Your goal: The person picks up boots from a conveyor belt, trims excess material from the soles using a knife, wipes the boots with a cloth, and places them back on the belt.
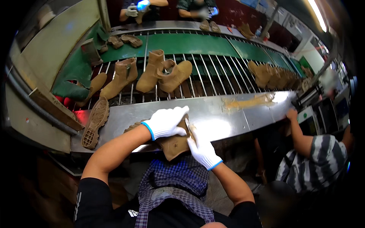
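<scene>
A tan ankle boot (173, 147) lies tipped between my two gloved hands, over the near edge of the metal ledge. My left hand (167, 122), in a white knit glove with a blue cuff, is closed on its upper side. My right hand (203, 151), gloved the same way, pinches the boot's right edge; a narrow tan piece shows between its fingers, too small to identify. Part of a ridged tan sole (132, 127) shows beside my left wrist, mostly behind the forearm. Another tan sole (96, 122), tread up, rests farther left on the ledge.
Past the metal ledge (237, 125) runs a rack of metal bars (213, 76) bearing several tan boots (150, 72). More boots (272, 76) stand at its right. Behind lies a green belt (190, 43). Co-workers stand across it; another person (315, 159) is at my right.
</scene>
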